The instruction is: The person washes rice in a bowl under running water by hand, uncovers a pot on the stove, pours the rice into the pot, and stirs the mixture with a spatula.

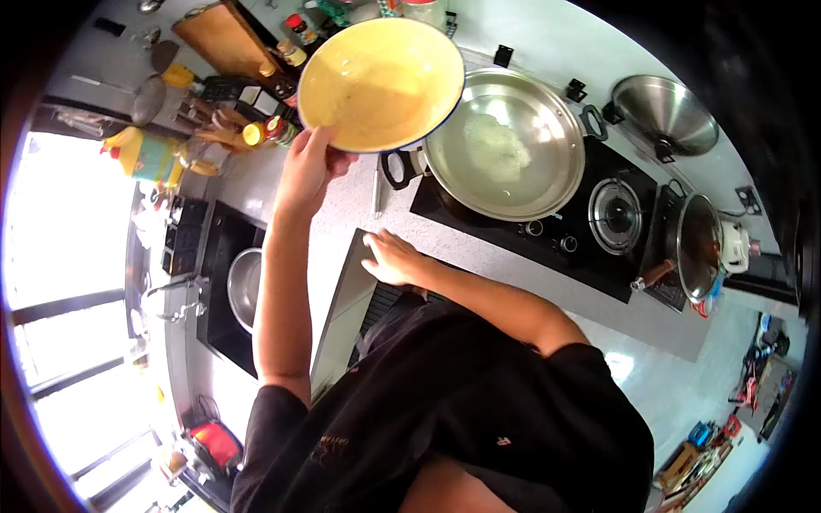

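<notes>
My left hand [306, 173] is closed on the near rim of a yellow enamel bowl [381, 84] with a dark blue edge. The bowl is raised over the counter and shows its bare inside to the camera. Just right of it, a wide steel pot [560, 162] with black handles sits on the stove [506, 212]. Clear liquid lies in the pot, with a pale whitish clump [498, 150] in the middle. Lower down, my right hand [393, 258] rests at the counter's front edge, fingers apart and holding nothing.
A second burner [616, 215] is right of the pot, then a lidded pan [698, 248] with a wooden handle. A metal utensil [376, 192] lies below the bowl. Bottles [279, 83] crowd the back left. The sink [224, 299] holds a steel basin [245, 289].
</notes>
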### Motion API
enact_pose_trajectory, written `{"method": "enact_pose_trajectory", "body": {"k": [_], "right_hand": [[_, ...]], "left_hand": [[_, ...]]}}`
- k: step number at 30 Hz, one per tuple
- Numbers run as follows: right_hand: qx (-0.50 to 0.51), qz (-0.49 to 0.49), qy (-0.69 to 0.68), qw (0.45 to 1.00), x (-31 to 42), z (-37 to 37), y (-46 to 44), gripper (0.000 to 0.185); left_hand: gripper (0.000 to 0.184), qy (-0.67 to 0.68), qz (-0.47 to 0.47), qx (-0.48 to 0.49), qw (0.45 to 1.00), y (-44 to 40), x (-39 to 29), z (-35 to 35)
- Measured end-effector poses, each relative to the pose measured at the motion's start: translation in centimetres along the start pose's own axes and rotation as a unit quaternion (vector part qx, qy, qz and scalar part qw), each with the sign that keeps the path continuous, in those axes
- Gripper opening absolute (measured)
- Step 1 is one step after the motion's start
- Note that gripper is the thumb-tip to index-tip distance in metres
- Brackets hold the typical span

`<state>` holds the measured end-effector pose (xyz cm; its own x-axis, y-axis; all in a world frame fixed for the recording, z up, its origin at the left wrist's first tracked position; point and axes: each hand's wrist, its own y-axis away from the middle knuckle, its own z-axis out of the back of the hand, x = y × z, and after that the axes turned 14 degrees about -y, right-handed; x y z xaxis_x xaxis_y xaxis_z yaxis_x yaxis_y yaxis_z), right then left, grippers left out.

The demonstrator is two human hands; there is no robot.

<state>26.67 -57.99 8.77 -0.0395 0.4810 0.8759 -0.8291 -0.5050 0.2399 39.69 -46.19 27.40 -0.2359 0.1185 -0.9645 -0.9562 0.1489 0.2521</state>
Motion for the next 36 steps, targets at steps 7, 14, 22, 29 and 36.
{"method": "enact_pose_trajectory", "body": {"k": [7,14,22,29,36], "right_hand": [[-0.299,-0.134,0.060,0.943,-6.2,-3.7,-13.1,0.078],[-0.477,-0.058,-0.025,0.877,-4.6,-3.8,-13.4,0.073],[-0.287,0.071,-0.192,0.936,6.4,-0.9,-1.9,0.038],[-0.366,-0.029,-0.261,0.893,7.5,10.2,12.1,0.031],[-0.488,-0.173,-0.132,0.845,-2.2,17.9,21.7,0.027]], "left_hand": [[0.025,-0.005,0.019,0.027,0.999,1.9,1.8,3.5],[0.027,-0.015,0.008,0.025,1.000,1.9,2.3,7.3],[0.026,-0.025,-0.058,-0.007,0.998,1.8,-0.9,10.1],[0.027,0.002,-0.090,-0.032,0.995,1.5,-4.2,7.7],[0.020,-0.107,-0.089,0.064,0.988,-3.3,1.0,0.9]]}}
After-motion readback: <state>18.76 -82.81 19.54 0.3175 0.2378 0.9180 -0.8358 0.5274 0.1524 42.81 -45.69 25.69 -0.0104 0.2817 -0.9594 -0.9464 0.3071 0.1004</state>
